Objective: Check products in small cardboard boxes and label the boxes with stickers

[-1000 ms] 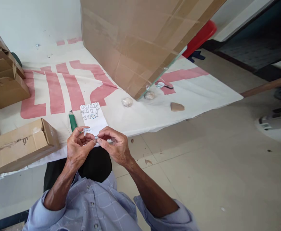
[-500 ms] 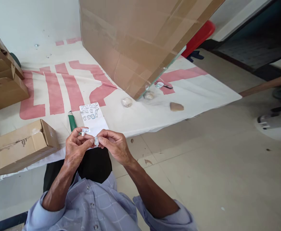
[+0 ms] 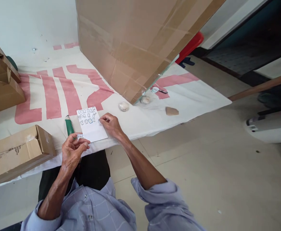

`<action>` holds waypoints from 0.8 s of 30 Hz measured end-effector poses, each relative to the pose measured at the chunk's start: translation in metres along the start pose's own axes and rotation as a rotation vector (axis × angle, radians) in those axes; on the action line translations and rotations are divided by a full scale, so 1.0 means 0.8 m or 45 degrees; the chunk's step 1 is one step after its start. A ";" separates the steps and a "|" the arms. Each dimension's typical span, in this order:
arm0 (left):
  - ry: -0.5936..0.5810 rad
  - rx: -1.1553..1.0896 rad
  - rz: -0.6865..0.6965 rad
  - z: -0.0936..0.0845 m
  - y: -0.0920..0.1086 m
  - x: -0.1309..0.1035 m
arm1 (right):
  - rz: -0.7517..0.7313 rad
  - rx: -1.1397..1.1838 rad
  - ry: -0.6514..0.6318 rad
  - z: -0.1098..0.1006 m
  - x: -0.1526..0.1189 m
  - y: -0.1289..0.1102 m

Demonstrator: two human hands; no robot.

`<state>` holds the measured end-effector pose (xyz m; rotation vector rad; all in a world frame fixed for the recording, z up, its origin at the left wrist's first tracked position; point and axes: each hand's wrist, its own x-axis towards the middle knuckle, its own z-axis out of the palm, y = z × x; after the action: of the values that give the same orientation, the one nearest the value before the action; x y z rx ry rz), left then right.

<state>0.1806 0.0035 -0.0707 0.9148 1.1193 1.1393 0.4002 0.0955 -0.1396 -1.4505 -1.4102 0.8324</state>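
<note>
My left hand [image 3: 72, 150] is half curled at the table's front edge. Between its fingers is a small white paper piece [image 3: 80, 136] with a dark outline. A white sheet [image 3: 95, 132] lies flat on the cloth beside it, its far half bearing several small outlined pieces in uneven rows. At the sheet's right edge my right hand [image 3: 112, 125] pinches a tiny outlined paper piece [image 3: 99, 121], partly hidden by the fingertips. Just left of the sheet rests a green-handled utility knife [image 3: 69, 125].
A large cardboard panel [image 3: 128, 48] stands on the table. Near its lower corner are clear-wrapped lumps [image 3: 123, 106] and a flat brown piece [image 3: 171, 111]. One long carton [image 3: 17, 152] sits front left, with open cartons [image 3: 3, 86] behind it.
My hands have come apart. The right has moved up to the sheet's right edge with the tiny paper piece, while the left stays low, its fingers loosened, still holding a paper piece.
</note>
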 end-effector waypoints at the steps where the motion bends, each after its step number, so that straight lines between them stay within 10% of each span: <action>1: 0.003 0.005 -0.008 -0.001 0.000 0.001 | -0.003 -0.066 -0.003 0.002 0.012 0.008; 24: -0.011 -0.045 0.009 -0.006 -0.006 0.013 | 0.040 -0.496 0.061 0.022 0.045 0.025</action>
<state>0.1771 0.0127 -0.0788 0.8963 1.0866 1.1561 0.3953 0.1354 -0.1598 -1.7750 -1.5763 0.5552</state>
